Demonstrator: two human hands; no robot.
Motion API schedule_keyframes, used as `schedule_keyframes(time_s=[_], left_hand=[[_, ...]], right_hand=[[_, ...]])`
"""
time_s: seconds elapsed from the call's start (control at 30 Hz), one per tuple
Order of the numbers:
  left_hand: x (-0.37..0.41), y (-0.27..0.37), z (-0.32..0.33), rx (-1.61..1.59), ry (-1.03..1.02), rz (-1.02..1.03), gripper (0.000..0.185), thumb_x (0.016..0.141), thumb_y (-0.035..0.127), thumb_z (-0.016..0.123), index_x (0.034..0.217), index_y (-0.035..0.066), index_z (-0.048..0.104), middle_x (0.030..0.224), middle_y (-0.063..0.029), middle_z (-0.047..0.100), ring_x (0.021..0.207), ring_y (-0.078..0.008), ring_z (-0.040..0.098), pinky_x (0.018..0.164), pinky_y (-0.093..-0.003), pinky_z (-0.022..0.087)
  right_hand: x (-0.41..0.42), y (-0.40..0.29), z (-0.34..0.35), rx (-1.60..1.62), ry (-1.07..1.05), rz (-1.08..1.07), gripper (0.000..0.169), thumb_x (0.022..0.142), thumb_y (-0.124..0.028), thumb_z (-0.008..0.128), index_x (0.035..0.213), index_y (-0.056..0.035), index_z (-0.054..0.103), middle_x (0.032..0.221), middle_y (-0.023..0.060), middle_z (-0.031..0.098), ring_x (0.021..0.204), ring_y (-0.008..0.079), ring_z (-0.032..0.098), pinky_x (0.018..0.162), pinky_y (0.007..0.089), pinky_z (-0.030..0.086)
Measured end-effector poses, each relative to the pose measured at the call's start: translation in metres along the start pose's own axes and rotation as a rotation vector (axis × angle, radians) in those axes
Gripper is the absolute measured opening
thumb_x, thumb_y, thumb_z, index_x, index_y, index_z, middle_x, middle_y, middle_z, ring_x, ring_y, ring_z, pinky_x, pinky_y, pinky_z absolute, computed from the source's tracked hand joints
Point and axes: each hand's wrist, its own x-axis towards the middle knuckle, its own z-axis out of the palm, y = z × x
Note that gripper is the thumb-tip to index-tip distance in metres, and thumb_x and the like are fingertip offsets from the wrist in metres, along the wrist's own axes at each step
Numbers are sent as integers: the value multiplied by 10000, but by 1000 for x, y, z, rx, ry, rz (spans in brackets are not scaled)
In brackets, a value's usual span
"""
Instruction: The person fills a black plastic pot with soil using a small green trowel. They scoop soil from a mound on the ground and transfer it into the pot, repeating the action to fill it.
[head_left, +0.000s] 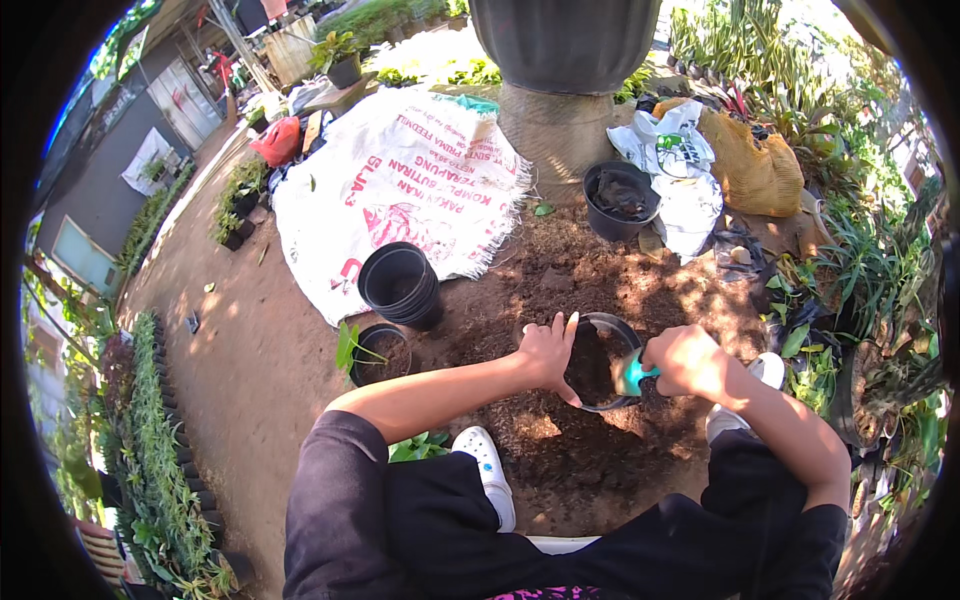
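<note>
A black plastic plant pot (616, 324) with dark soil inside stands on the loose soil (600, 457) between my feet. My left hand (549, 352) rests against its left rim, fingers spread, thumb at the near edge. In my right hand (684, 361) is a teal-handled trowel (636, 375), its blade tilted into the pot at the right side. To the left, a potted seedling (349, 347) leans out of a small black pot (382, 375) of soil. Behind that stands a stack of empty black pots (401, 285).
A white woven feed sack (420, 180) lies flat ahead on the left. Beyond the soil are a black pot holding dark plastic (619, 199), white plastic bags (679, 187), a yellow mesh sack (754, 165) and a large planter (566, 45) on a pedestal. Plants line both sides.
</note>
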Motion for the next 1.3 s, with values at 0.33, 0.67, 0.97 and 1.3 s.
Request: schedule_keyframes(time_s=[0.33,0.67,0.97,1.3], left_hand=[[-3,-2,3,-31,11,1,1690,503,928,779,1638,-102,67,1644,-340,319,1226,-403,655,989,-471,509],[-8,-7,2,-47,-20,-28,1668,538,920,776,1664,-41,9,1697,-315,204,1365,-464,529,1084,-592,442],[8,-13,15,-230,-234,-119,1693,530,945,771,1656,204,-254,1696,-362,163,1500,-524,380,1164,-672,338],[11,-13,13,-231,-271,-121,1699,536,935,780,1646,202,-276,1668,-320,295,1498,-491,404,1170,-641,348]], right_hand=[[-3,29,12,68,282,-25,342,746,-148,703,1071,-142,806,1050,118,780,1038,320,741,915,429,594],[-13,7,1,174,284,-40,350,750,-140,724,1093,-146,794,971,131,776,966,316,751,880,417,613],[9,12,19,26,126,72,331,721,-124,727,1046,-115,791,940,125,772,985,312,753,868,411,614],[7,4,25,145,216,56,274,770,-155,754,1013,-27,757,996,188,762,986,359,751,866,446,609]])
